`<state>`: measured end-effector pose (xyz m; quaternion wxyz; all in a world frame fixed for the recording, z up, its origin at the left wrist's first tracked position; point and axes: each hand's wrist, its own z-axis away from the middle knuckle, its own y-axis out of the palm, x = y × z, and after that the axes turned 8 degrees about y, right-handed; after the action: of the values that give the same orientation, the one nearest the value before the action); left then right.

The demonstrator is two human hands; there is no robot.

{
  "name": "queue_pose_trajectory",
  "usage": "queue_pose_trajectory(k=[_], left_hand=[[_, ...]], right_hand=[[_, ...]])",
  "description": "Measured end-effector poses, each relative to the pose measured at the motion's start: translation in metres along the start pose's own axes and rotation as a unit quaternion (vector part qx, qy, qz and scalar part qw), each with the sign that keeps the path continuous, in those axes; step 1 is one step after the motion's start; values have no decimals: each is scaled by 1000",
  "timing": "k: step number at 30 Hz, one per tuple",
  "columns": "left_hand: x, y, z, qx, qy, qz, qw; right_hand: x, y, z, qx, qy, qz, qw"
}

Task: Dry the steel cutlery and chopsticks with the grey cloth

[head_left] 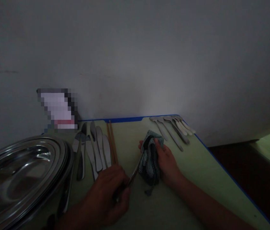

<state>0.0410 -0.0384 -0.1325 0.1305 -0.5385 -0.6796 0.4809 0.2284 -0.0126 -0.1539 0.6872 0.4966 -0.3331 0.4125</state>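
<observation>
The likeliest trouble is a slip: if the cloth [151, 156] drags or bunches, the slim metal utensil [136, 169] could twist out of the left hand [108, 195] and drop on the counter [197, 163]. Its far end is covered by the cloth, so whether it has an edge cannot be told; if it does, a hard squeeze could nick fingers. The left hand is also close to the knives [98, 150], and a wide elbow might knock the plates [59, 153]. That hand is closed around the utensil's near end, thumb and fingers curled together. The right hand [167, 159] is clamped on the folded cloth, thumb in front, between the utensil and the spoons [170, 131].
</observation>
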Motion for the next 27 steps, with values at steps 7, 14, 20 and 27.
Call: queue_pose_trajectory(k=[7,14,20,27], left_hand=[[0,-4,5,-2,10,26,1000],[4,1,10,-25,8,51,998],[6,1,11,-27,-4,56,998],[6,0,12,-47,-33,53,997]], right_hand=[[-1,1,3,-26,-31,33,999],[9,4,2,11,62,-121,991],[9,1,0,121,92,-126,980],[6,-10,-2,146,31,36,988]])
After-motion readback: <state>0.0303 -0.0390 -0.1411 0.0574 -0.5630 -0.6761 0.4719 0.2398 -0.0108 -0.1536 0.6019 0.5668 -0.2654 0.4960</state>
